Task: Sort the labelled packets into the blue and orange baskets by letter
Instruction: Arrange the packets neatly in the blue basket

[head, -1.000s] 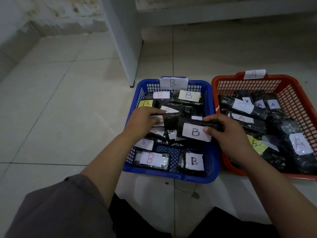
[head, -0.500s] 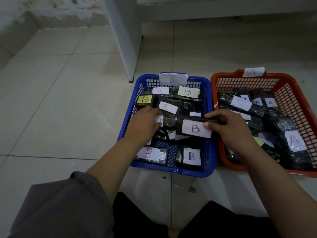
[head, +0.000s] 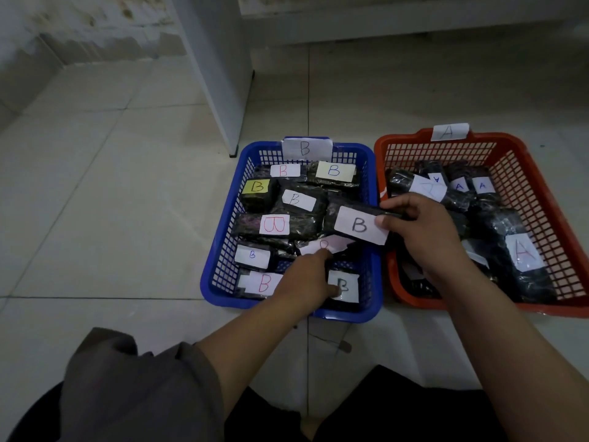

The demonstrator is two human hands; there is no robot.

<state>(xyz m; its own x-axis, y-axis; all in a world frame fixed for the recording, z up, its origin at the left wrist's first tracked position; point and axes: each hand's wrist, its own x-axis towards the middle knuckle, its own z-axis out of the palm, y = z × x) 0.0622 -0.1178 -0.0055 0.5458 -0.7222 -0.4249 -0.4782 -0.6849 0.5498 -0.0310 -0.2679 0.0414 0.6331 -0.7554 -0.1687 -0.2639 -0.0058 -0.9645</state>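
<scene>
Two hands: right hand (head: pixel 424 237) pinches B packet (head: pixel 357 223) at its end; left hand (head: pixel 306 275) touches packets, fingers extended
Placement: packet is lowered flat into blue basket (head: pixel 220 266), label up

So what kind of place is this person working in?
Probably a plain indoor room, with the sorting done on the floor: pale floor tiles, a stained wall, and the blue basket and orange basket set on the tiles.

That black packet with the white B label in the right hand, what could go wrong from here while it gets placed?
1. The right hand pinches the black plastic packet with the white B label by one end, right at the blue plastic basket's wall beside the orange plastic basket; a loose grip could drop it among the A packets.
2. The left hand rests inside the blue basket and could disturb the stacked B packets.
</scene>
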